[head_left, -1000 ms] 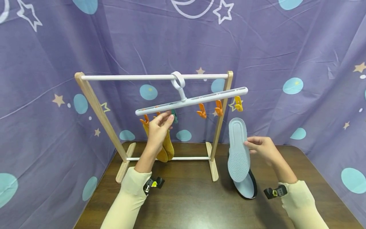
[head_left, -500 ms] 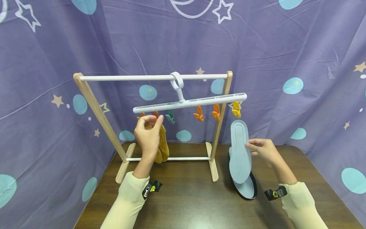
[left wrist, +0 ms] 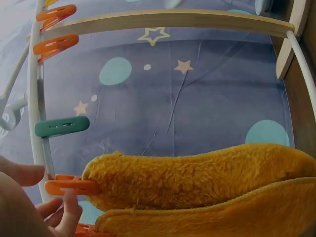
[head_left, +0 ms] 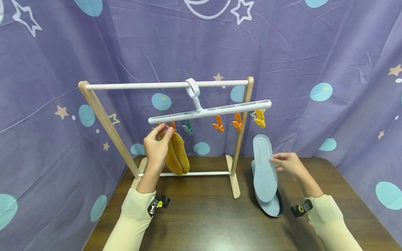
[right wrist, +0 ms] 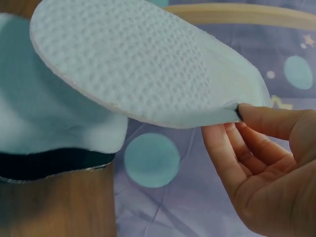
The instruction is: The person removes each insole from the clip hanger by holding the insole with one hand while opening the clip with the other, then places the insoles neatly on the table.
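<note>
My left hand [head_left: 156, 150] is raised at the lower left end of a white clip hanger [head_left: 213, 112]. In the left wrist view a fingertip touches an orange clip [left wrist: 74, 187], with the thumb apart from it. This clip holds the top of one fuzzy mustard insole [left wrist: 207, 177]; a second mustard insole [left wrist: 222, 212] hangs beside it from another orange clip [left wrist: 89, 230]. At the right, my right hand [head_left: 292, 166] pinches the edge of a light blue insole [head_left: 264, 174] between thumb and fingers. It is held upright, its textured face showing.
Another pale insole [head_left: 271, 208] with a dark edge lies behind and below the held one, over the brown table [head_left: 201, 223]. The hanger hooks on a wooden rack's white bar [head_left: 132, 86]. A green clip [head_left: 187, 127], several orange ones and a yellow clip [head_left: 260, 119] hang unloaded.
My left hand has moved left, from the green clip to the orange clips holding the mustard insoles. The hanger tilts less than at first. My right hand and its insole have shifted slightly down.
</note>
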Demonstrator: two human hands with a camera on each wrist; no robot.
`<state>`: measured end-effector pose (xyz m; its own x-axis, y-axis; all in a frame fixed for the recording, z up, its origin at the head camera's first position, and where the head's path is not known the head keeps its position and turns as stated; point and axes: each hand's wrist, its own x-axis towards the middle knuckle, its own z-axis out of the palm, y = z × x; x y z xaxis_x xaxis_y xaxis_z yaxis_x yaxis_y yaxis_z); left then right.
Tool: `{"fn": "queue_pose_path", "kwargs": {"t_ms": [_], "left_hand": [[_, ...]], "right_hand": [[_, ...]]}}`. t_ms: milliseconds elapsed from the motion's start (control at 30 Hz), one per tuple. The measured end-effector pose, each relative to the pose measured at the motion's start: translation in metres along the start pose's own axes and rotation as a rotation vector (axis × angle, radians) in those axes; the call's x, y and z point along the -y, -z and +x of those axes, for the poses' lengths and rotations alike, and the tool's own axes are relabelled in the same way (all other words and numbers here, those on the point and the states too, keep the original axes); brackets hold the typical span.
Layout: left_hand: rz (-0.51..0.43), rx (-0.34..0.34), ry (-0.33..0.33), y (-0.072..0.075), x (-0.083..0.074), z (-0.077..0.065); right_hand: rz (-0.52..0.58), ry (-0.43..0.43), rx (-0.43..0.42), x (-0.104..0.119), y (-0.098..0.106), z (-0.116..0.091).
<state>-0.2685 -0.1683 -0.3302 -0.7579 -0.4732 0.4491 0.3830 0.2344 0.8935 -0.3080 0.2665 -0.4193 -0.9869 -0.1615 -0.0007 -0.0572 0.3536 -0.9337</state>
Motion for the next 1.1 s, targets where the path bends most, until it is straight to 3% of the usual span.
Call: {"fn": "queue_pose_path", "kwargs": {"t_ms": [333,633,933,1100], "left_hand": [[-0.126,0.22,0.198,0.003,0.0,0.014],[-0.129,0.284,0.218,0.008,0.006,0.021],[-0.093,0.391,0.246,0.011,0.004,0.026],[-0.079,0.412,0.272,0.011,0.002,0.027]], "right_hand": [[-0.111,-0.098,0.002,-0.02,0.004,0.01],[-0.129,-0.111,0.044,-0.03,0.002,0.014],[-0.139,-0.151,0.045,-0.036,0.001,0.017],[-0.144,-0.174,0.044,-0.042,-0.001,0.019]]}}
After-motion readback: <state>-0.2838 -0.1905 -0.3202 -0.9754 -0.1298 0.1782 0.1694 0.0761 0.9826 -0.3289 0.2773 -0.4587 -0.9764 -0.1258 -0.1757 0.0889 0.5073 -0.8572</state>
